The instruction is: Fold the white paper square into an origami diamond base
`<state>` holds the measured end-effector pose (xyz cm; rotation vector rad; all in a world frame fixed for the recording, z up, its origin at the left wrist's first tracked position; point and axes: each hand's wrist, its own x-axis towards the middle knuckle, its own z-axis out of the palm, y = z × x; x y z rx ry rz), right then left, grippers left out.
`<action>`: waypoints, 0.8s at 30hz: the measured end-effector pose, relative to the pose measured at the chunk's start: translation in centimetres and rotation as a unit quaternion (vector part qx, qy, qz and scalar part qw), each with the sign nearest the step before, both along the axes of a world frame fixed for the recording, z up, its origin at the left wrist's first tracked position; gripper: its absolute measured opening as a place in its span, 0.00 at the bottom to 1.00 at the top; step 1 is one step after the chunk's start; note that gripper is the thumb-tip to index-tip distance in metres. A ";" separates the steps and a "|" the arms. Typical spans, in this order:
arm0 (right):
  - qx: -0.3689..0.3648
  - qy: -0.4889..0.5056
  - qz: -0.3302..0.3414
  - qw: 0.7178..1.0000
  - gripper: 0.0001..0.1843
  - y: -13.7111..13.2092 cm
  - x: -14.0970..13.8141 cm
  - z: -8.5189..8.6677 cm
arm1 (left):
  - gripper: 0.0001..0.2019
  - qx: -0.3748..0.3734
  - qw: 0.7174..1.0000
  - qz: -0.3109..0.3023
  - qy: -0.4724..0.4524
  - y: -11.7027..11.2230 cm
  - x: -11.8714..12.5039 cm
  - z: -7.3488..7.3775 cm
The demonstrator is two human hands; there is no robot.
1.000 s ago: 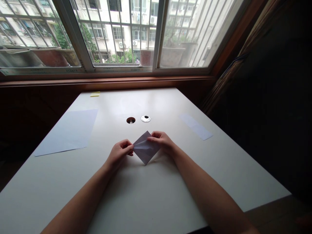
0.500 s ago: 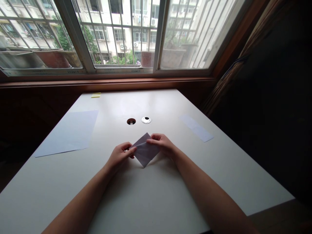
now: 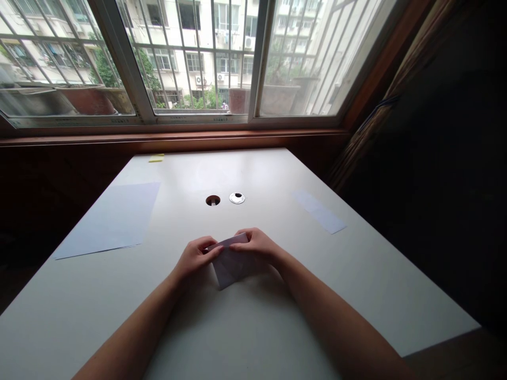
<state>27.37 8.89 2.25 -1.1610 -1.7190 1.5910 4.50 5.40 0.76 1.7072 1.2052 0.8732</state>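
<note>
A small folded sheet of pale paper (image 3: 233,268), with creases across its face, is held up between both hands over the white table (image 3: 253,327). My left hand (image 3: 198,254) pinches its upper left corner, thumb in front and fingers behind. At the upper right, my right hand (image 3: 257,245) grips the top edge the same way, its thumb lying across the paper. The lower corner of the paper points down towards the tabletop; I cannot tell whether it touches. The fingers behind the paper are partly hidden.
Flat white sheets (image 3: 111,219) lie at the left of the table. A narrow paper strip (image 3: 320,211) is at the right, and a yellow slip (image 3: 156,158) near the far edge. A round hole (image 3: 213,200) and a silver ring (image 3: 237,198) lie beyond my hands, before a barred window (image 3: 198,58).
The paper has turned from a diamond position to one with its straight edge on top. Both hands have come slightly lower and nearer, with the thumbs closer together.
</note>
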 end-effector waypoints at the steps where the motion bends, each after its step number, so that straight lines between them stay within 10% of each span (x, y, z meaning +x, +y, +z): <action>1: 0.006 -0.007 0.000 1.000 0.16 0.0 -0.1 0.1 | 0.17 0.000 1.000 0.002 -0.001 0.0 0.0 0.0; 24: -0.057 0.114 0.007 0.992 0.13 0.9 1.3 -0.8 | 0.17 -0.060 0.989 0.048 -0.124 0.0 0.1 -0.1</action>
